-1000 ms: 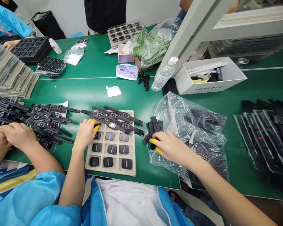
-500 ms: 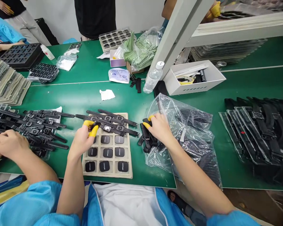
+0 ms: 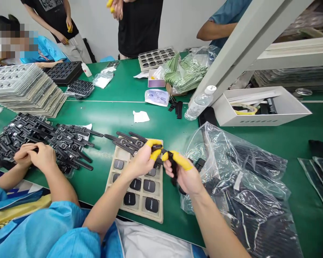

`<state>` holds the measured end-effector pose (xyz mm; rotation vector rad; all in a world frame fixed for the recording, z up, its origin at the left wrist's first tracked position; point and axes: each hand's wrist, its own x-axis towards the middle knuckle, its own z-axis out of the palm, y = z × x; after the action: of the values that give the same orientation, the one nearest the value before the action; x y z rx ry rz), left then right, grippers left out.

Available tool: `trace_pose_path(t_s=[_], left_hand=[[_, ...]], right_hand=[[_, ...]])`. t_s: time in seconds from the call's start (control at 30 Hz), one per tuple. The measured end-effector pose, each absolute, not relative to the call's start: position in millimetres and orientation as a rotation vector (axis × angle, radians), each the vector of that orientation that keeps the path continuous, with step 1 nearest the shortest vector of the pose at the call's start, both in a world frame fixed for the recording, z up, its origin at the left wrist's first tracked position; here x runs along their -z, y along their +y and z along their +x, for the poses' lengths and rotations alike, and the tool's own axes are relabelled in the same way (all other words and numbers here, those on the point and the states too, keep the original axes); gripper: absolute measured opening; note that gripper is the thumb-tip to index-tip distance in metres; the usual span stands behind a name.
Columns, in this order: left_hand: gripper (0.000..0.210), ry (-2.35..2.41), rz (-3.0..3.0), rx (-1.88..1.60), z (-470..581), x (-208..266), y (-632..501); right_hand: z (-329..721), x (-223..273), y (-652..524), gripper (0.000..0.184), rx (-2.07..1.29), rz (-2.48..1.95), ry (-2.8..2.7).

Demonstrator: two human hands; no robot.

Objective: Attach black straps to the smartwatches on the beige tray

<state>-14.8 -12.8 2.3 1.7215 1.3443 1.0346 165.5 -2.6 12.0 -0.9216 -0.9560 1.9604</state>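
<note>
Yellow finger covers are on the fingertips of both hands. My left hand (image 3: 144, 159) pinches a small black watch body (image 3: 157, 147) above the cream tray (image 3: 160, 216). Close beside it, my right hand (image 3: 185, 173) grips a black watch strap (image 3: 173, 163), its upper end held up against the watch body. Whether the two are joined cannot be made out. Several square black watch bodies (image 3: 135, 184) sit in the tray's compartments. Strapped watches (image 3: 123, 142) lie across its far end, partly behind my left hand. A clear plastic bag (image 3: 239, 179) of black straps lies right of my right hand.
A co-worker's hands (image 3: 37, 157) are at the left, by a heap of strapped watches (image 3: 29, 130). Stacked trays (image 3: 43, 93) stand behind. A water bottle (image 3: 200, 104), a white box (image 3: 263, 120) and a slanted white post (image 3: 239, 53) stand beyond the bag.
My right hand has moved left from the straps by the bag, bringing a strap to the watch body. My left hand has moved right with the watch body. The view has shifted left.
</note>
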Motion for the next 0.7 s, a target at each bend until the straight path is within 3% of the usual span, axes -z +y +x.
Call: trace_pose_path(t_s=[0.27, 0.7], left_hand=[[0.06, 1.171, 2.132, -0.9, -23.4, 21.3, -16.8], [0.051, 1.218, 2.116, -0.831, -15.6, 15.6, -21.2]], right_hand=[[164.7, 19.5, -8.6, 0.048, -2.076, -0.908, -1.101], [166.6, 20.5, -9.2, 0.051, -2.143, -0.919, -0.764]])
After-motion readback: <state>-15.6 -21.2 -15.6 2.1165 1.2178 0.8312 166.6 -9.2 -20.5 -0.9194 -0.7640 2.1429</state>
